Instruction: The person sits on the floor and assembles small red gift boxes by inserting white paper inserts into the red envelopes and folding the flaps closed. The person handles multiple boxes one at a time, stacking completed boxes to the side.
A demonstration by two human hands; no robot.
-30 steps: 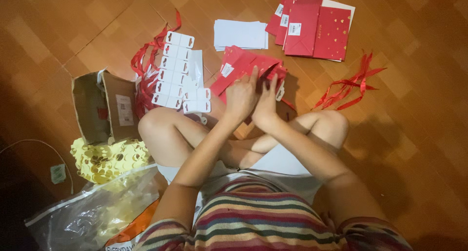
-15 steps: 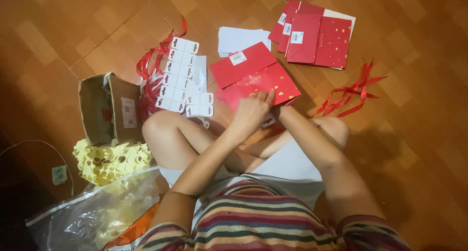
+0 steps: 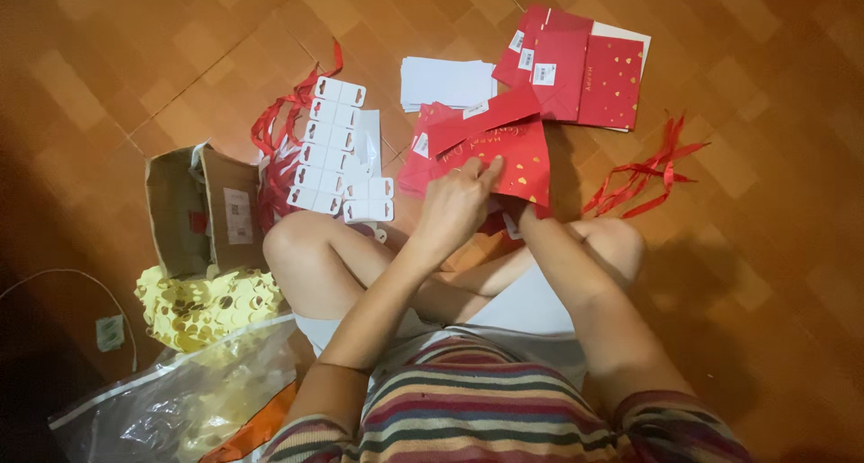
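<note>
I sit cross-legged on the floor with a flat red paper bag [image 3: 517, 157] with gold hearts raised above my knees. My left hand [image 3: 454, 206] pinches the bag's front face near its lower edge. My right hand [image 3: 529, 218] grips the bag's bottom edge from below, its fingers mostly hidden by the paper. More flat red bags [image 3: 418, 161] lie under the bag to its left.
A stack of red bags [image 3: 585, 67] and white cards [image 3: 445, 80] lie ahead. White hang tabs [image 3: 337, 152] and red ribbons [image 3: 279, 130] lie to the left, more ribbons [image 3: 643, 170] to the right. A cardboard box [image 3: 202, 211], yellow punched sheets [image 3: 211, 305] and a clear plastic bag [image 3: 171, 400] sit at my left.
The red bag has come up off the pile and its top flap has folded over. Both hands have shifted from pressing it flat to gripping its lower part.
</note>
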